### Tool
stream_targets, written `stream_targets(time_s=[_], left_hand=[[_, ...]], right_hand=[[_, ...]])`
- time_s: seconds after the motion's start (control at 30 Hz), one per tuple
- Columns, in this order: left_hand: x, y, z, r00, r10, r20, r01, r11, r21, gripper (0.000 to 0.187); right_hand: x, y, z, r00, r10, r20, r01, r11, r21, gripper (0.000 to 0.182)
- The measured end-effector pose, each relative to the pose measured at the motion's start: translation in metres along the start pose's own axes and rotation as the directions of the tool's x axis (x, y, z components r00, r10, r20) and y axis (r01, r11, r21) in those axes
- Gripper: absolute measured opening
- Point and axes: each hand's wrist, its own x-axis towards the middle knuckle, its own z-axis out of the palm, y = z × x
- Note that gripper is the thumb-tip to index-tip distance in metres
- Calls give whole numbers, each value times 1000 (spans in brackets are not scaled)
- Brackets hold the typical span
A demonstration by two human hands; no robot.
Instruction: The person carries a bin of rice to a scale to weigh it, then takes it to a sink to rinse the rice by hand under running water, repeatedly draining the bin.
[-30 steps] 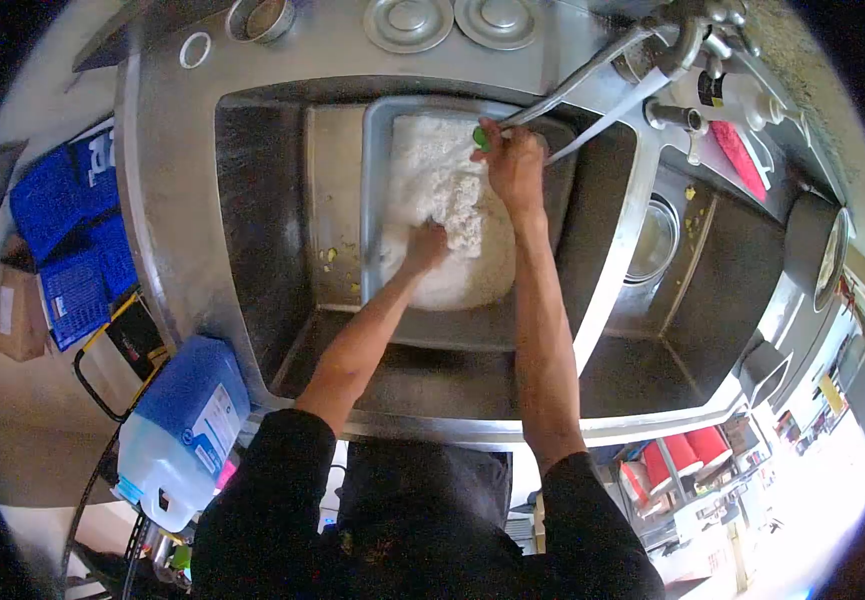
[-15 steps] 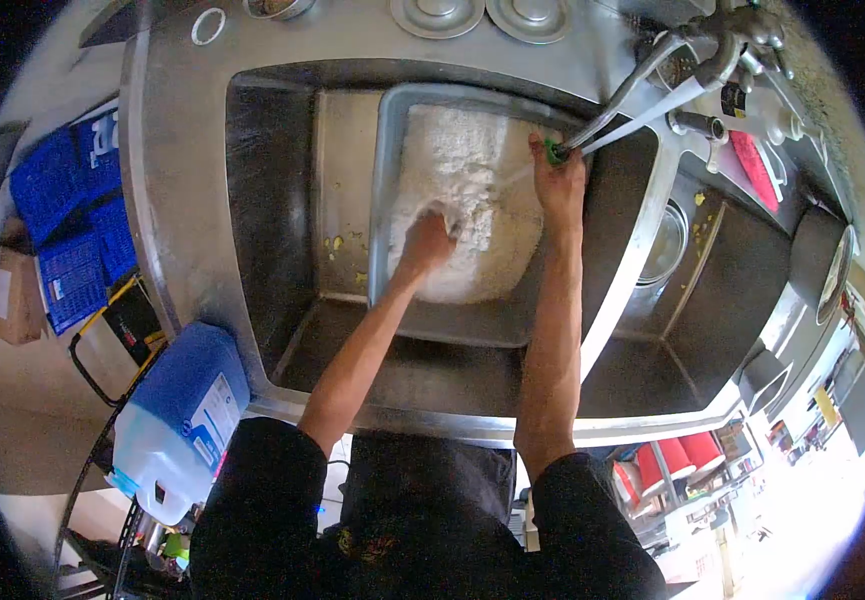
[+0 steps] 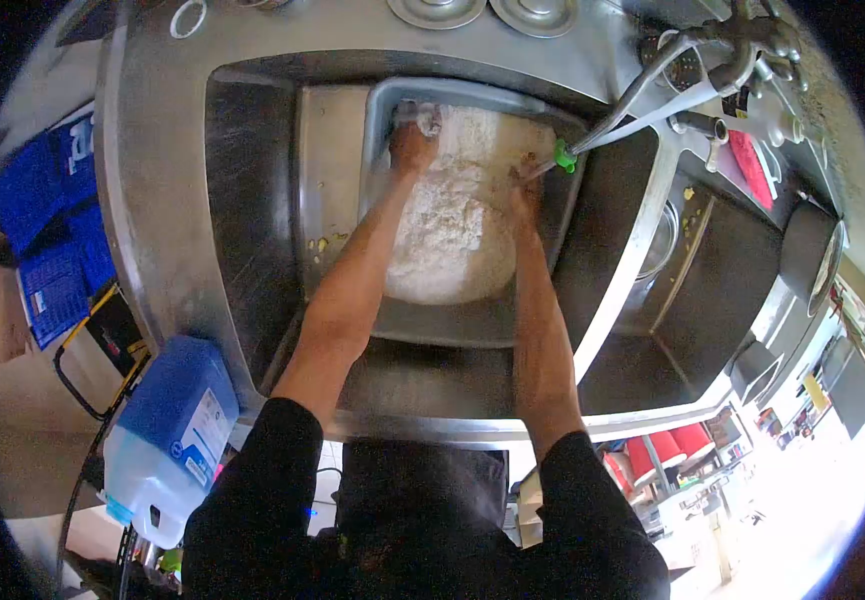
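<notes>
A grey plastic tub (image 3: 377, 130) sits in the sink, holding a white grainy mass (image 3: 442, 225) that looks like rice in cloudy water. My left hand (image 3: 414, 150) is down at the tub's far left corner, its fingers hidden in something wet and shiny, perhaps splashing water. On the tub's right side, my right hand (image 3: 524, 190) is lowered to the cloudy water, below the faucet's green tip (image 3: 564, 155) and apart from it. A thin stream of water seems to run from that tip towards the right hand, whose fingers are blurred.
The faucet (image 3: 652, 110) reaches in from the back right. A second basin (image 3: 717, 290) on the right contains a round metal pot (image 3: 660, 240). Two metal lids (image 3: 532, 12) lie on the back ledge. At lower left stands a blue-and-white jug (image 3: 167, 430).
My right hand has let go of the faucet's green tip and moved down and left into the tub. My left hand has shifted from the middle of the white mass to the far left corner.
</notes>
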Motion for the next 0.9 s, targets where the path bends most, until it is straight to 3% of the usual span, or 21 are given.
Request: stream_targets(time_s=[0.03,0.1,0.13,0.2,0.27,0.3,0.37,0.4,0.47,0.53,0.57,0.63,0.67,0.7,0.73,0.8,0.83,0.9], left_hand=[[1,-3,6,998,60,12,-61,996,65,55],[-16,-9,23,984,170,57,-178,964,197,59],[-36,8,11,983,64,170,-111,953,283,61],[-51,-2,19,961,43,274,-112,964,242,66],[-76,-6,17,924,89,373,-215,925,313,65],[-82,-8,15,902,101,421,-263,900,348,65],[-88,10,-12,947,174,269,-252,924,287,54],[-92,23,-28,959,203,195,-250,934,257,48],[-69,41,-44,939,317,136,-344,890,299,44],[-28,17,1,947,321,-24,-316,940,129,46],[-19,7,20,944,312,-107,-310,950,38,47],[-38,3,34,969,247,21,-247,961,126,49],[-49,3,39,974,209,82,-220,961,169,50],[-54,-6,49,973,140,182,-179,960,217,51],[-56,-10,54,960,71,272,-146,952,268,52],[-85,14,13,927,117,357,-241,914,326,52],[-95,20,2,905,128,405,-284,891,354,52],[-72,14,15,943,223,248,-299,895,330,58]], right_hand=[[2,9,3,999,22,27,-21,1000,-5,55],[-3,13,-1,923,292,252,-264,954,-139,51],[1,12,-11,821,450,352,-243,833,-497,47],[-4,6,-25,772,421,476,96,663,-742,41],[-49,-3,-32,750,-3,661,524,613,-591,34],[-42,-8,-34,777,-66,626,512,644,-568,35],[-33,-27,-42,830,-167,532,474,714,-515,38],[-24,-42,-35,932,-157,328,308,821,-481,44],[16,-31,-13,992,14,127,9,983,-182,54],[25,-3,0,991,5,134,23,977,-211,58],[16,12,11,983,-125,133,173,873,-456,58],[-1,10,21,967,-116,225,216,843,-494,59],[-20,5,14,951,8,308,92,947,-308,59],[-34,-15,5,909,84,409,75,930,-359,58],[-48,-37,-3,850,159,503,73,909,-411,58],[-56,-109,-11,732,341,590,398,489,-776,55],[-47,-105,-14,841,94,532,354,648,-674,53],[-18,-86,-20,931,-315,186,363,861,-356,50]])
